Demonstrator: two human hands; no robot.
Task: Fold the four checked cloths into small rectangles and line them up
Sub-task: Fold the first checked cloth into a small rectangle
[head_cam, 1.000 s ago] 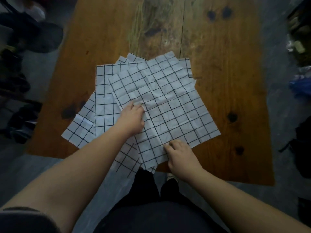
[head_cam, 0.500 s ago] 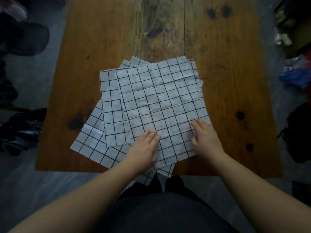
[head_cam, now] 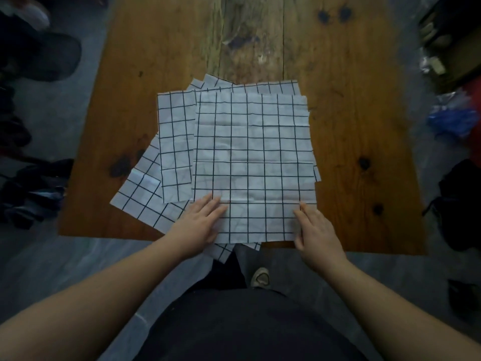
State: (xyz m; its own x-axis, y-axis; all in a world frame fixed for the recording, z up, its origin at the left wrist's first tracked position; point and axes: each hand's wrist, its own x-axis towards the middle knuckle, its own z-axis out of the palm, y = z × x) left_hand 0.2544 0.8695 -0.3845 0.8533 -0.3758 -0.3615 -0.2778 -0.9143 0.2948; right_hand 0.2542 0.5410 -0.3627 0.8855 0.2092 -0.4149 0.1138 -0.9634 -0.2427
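Several white cloths with a black grid lie unfolded in a loose pile on the wooden table point(head_cam: 351, 113). The top cloth point(head_cam: 252, 162) lies flat and square to me. A second cloth point(head_cam: 175, 142) sticks out to its left, a third point(head_cam: 138, 196) fans out lower left, and more edges show at the back. My left hand point(head_cam: 200, 225) lies flat on the top cloth's near left corner. My right hand point(head_cam: 316, 229) rests at its near right corner with the thumb at the near edge; whether it pinches the cloth I cannot tell.
The pile's near edge overhangs the table's front edge. Dark bags and clothes point(head_cam: 33, 188) lie on the floor at the left. Blue plastic point(head_cam: 450, 118) and dark items point(head_cam: 463, 204) lie at the right. My shoe point(head_cam: 260, 277) shows below the table.
The top cloth has turned from a slant to square with the table edge. Both hands slid to its near corners, the right hand moving outward to the right.
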